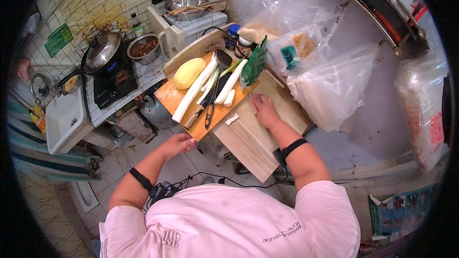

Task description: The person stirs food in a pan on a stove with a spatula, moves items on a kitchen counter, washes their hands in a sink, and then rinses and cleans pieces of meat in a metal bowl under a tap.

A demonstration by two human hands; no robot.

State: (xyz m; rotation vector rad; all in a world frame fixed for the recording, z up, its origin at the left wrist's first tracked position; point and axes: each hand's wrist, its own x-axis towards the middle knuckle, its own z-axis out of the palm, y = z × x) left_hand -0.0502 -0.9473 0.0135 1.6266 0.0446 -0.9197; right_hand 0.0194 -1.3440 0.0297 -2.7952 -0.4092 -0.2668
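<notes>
The fingertips of my left hand [179,144] pinch the near corner of an orange-brown cutting board [168,96]. My right hand [264,110] is beside the board's right edge, over a pale wooden tabletop [251,139]; its fingers curl downward, and whatever may be under them is hidden. On the board lie a peeled potato [189,73], a long peeled white root [195,91], a shorter root [232,81] and a stub [229,98]. Between them are scallions [211,82], a wooden-handled knife [194,117], a black peeler [209,115] and a green plastic packet [254,63].
A white scrap [232,119] lies on the tabletop. Plastic bags [330,82] hang at the right. To the left are a lidded wok [102,52] over a stove [114,87], a steel pot of food [144,47] and a sink [66,122]. Jars [244,46] stand behind the board.
</notes>
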